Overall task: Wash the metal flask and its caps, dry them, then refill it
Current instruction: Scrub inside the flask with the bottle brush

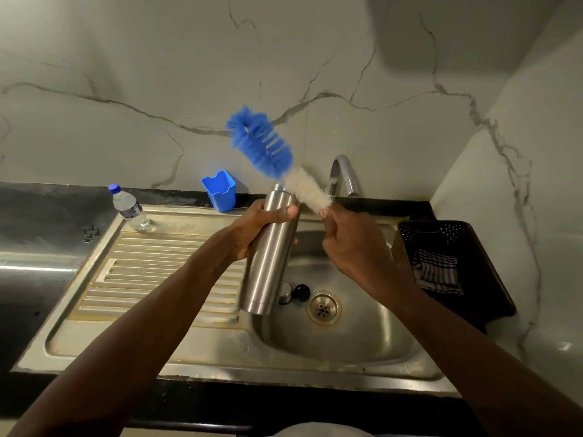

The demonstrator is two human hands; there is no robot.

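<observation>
Hands both engaged above the drain (324,307). Left hand (258,228) grips the metal flask (268,263) near its neck, with the body tilted and its base lowest, just left of the drain. Right hand (350,244) is closed round the handle end of the bottle brush (263,145), whose bristles are clear of the flask mouth and angled up and away. Silver cap (285,293) and black cap (302,292) lie just left of the drain (neither being handled).

Assessment: the scrubbing stage is in hand; rinsing, drying and refilling are outstanding. Right of the drain a striped cloth (437,272) waits; far left beyond it stands a water bottle (129,208).
</observation>
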